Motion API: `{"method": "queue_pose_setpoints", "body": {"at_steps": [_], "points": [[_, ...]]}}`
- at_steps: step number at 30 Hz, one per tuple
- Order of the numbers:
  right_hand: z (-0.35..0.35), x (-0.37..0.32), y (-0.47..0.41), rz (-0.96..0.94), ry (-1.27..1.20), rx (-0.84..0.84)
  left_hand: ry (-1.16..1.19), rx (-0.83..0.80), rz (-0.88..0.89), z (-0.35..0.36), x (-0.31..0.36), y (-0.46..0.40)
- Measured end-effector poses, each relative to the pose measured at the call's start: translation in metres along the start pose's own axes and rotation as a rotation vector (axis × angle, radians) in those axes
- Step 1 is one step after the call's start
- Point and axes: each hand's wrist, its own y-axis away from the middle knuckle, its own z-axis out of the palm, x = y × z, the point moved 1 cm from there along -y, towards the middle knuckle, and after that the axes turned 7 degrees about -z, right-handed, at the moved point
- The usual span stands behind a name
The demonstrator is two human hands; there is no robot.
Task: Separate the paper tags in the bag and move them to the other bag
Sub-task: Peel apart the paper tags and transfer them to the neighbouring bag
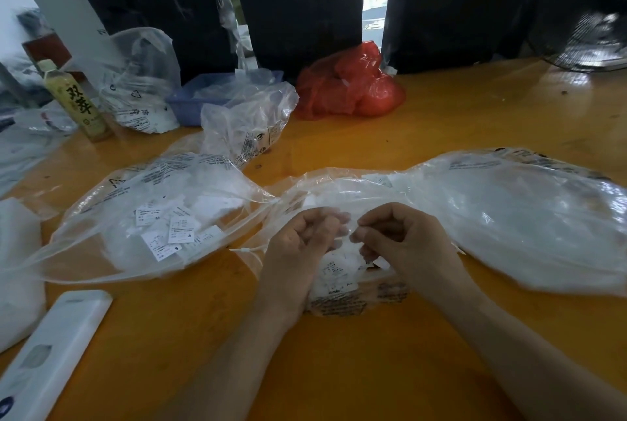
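Both hands meet over the right bag [509,217]: left hand [302,244] curled, right hand [400,237] pinching a tag [353,234]. Left bag [135,217] holds loose tags.

Print on the small white paper tags [171,234] inside the clear plastic bag [142,217] is too small to read, apart from size letters. Beside that bag, the flat white plastic case [51,346] runs off the frame's edge.

Small white printed paper tags [339,271] lay heaped inside a clear plastic bag [509,217] on the table. A second clear bag [101,244], left, held loose tags [173,232] marked S and M.
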Motion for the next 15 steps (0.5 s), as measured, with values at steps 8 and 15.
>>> {"method": "queue_pose_setpoints", "body": {"at_steps": [8,15], "points": [[0.004,0.001,0.000,-0.010,0.156,-0.076,0.510,0.014,-0.122,-0.003,0.005,-0.003],[0.004,0.017,-0.006,-0.188,0.926,-0.194,0.521,0.054,-0.158,-0.009,0.013,-0.001]]}}
